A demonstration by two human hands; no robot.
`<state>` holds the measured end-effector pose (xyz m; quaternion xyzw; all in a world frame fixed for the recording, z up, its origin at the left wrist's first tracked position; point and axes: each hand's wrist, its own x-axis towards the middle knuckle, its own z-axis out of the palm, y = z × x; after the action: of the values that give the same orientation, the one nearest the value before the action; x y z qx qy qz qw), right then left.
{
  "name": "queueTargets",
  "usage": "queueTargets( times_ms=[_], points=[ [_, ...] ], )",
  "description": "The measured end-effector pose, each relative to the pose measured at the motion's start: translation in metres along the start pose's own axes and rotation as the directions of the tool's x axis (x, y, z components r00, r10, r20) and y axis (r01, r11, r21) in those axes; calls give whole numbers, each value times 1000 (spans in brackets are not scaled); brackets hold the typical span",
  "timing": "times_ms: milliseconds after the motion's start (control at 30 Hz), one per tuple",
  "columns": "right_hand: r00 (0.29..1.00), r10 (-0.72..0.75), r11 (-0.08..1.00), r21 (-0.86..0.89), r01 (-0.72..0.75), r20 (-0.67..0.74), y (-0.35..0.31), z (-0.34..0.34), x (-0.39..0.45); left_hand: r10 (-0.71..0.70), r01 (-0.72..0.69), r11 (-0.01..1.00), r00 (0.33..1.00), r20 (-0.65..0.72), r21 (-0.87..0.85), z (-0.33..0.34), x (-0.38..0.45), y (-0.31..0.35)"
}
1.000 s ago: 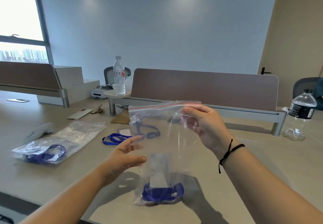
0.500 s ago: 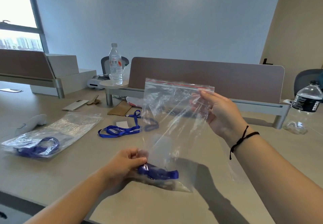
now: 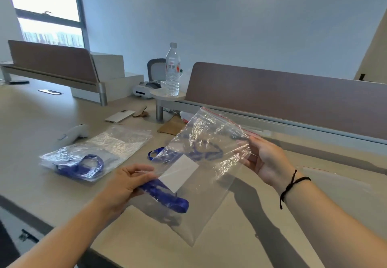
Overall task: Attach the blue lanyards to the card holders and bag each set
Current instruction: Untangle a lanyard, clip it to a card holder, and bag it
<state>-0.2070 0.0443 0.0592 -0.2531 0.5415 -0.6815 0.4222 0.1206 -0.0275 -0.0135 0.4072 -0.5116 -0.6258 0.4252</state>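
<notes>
Your left hand [image 3: 127, 186] pinches the bag [image 3: 201, 175] through the lanyard [image 3: 165, 196]; your right hand [image 3: 266, 161] pinches its mouth corner. The bag slants between them, mouth up toward your right.

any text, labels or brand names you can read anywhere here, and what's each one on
No text reads clearly enough to quote.
Water bottle: its label has red and white print, too blurred to read.
White card inside the held zip bag: looks blank.
Bagged set on the table: no print visible.
</notes>
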Motion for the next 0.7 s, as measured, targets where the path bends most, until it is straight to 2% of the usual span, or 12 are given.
queueTargets(
  times_ms=[67, 200, 300, 433, 567, 700],
  points=[
    [1000, 17, 999, -29, -17, 17, 14, 22, 13, 16, -16, 1000, 1000, 10, 14, -27, 3, 7],
    [996, 60, 995, -88, -54, 65, 40, 77, 40, 50, -45, 986, 998, -25, 160, -87, 14, 20],
    [990, 91, 988, -131, -78, 104, 56, 125, 59, 111, -75, 975, 980, -164, 210, -131, 26, 28],
    [982, 124, 979, -180, -97, 141, 77, 188, 87, 149, -62, 968, 923, -355, 244, -184, 45, 44],
    [976, 142, 970, -221, -103, 166, 91, 240, 114, 137, -82, 988, 863, -486, 132, -216, 65, 56],
    [971, 161, 967, -226, -119, 177, 106, 283, 132, 120, -51, 990, 802, -585, 133, -237, 84, 55]
  ],
)
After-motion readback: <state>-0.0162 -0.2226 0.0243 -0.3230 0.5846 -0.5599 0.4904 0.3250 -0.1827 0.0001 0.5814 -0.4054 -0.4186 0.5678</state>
